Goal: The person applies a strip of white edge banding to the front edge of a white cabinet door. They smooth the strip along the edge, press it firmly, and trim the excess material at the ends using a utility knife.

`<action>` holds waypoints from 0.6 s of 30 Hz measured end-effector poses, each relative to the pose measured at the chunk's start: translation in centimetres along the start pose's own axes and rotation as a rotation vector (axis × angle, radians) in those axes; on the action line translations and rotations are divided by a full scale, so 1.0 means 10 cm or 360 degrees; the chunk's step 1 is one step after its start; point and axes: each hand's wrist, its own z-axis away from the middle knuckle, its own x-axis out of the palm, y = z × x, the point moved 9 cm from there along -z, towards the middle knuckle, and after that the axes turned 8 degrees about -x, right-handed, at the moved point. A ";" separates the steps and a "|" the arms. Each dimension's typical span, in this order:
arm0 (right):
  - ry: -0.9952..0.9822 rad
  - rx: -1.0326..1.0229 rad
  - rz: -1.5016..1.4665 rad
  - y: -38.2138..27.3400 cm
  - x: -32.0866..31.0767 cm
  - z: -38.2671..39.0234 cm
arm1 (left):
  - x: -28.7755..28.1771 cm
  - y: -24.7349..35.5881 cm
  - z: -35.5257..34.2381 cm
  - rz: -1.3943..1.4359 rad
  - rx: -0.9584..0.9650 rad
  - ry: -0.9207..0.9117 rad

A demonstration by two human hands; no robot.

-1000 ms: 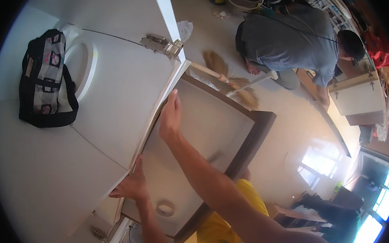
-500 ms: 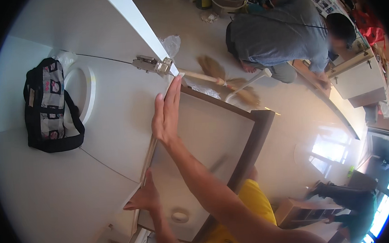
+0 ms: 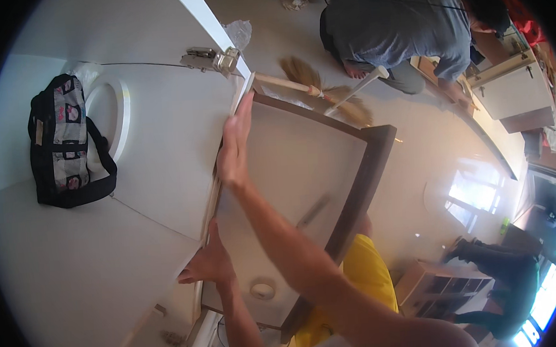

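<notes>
My right hand (image 3: 234, 147) lies flat with straight fingers along the front edge of a white cabinet (image 3: 160, 123), its fingertips just below a metal hinge (image 3: 210, 60). The hinge joins the cabinet to a swung-out white door (image 3: 201, 16). Lower down, my left hand (image 3: 212, 261) presses on the same edge, thumb pointing up and fingers spread toward the cabinet side; the fingertips are partly hidden. Beneath my arms is a dark brown frame (image 3: 359, 194) around a pale surface, with a tape roll (image 3: 262, 290) and a blurred long thin object (image 3: 314, 211) on it.
A patterned black-and-grey bag (image 3: 69, 145) and a white ring (image 3: 122, 116) lie in the cabinet. Beyond the frame are a broom (image 3: 304, 76) and a crouching person (image 3: 396, 26) working at a long board (image 3: 480, 142). Another person (image 3: 508, 286) is at lower right.
My right hand has turned slightly, its fingers closer along the edge. The left hand keeps its place on the edge. The whole view has shifted a little.
</notes>
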 end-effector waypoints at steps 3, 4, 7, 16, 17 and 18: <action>0.0020 0.0325 -0.0427 0.34 0.09 0.66 | -0.02 0.08 -0.03 0.0041 -0.0045 -0.0122; 0.0017 0.0444 -0.0561 0.37 0.12 0.78 | -0.04 0.07 -0.03 0.0062 -0.0056 -0.0139; 0.0087 0.0908 -0.0962 0.55 0.09 1.02 | 0.01 0.05 -0.04 -0.0066 -0.0087 -0.0356; -0.0094 0.0624 -0.0801 0.65 0.22 1.16 | 0.06 0.00 -0.01 0.0088 -0.0036 -0.0549; -0.0114 0.0585 -0.0737 0.63 0.24 1.19 | 0.09 -0.03 -0.02 0.0122 -0.0037 -0.0561; -0.0135 0.0547 -0.0673 0.61 0.27 1.23 | 0.16 -0.06 -0.02 0.0158 -0.0035 -0.0574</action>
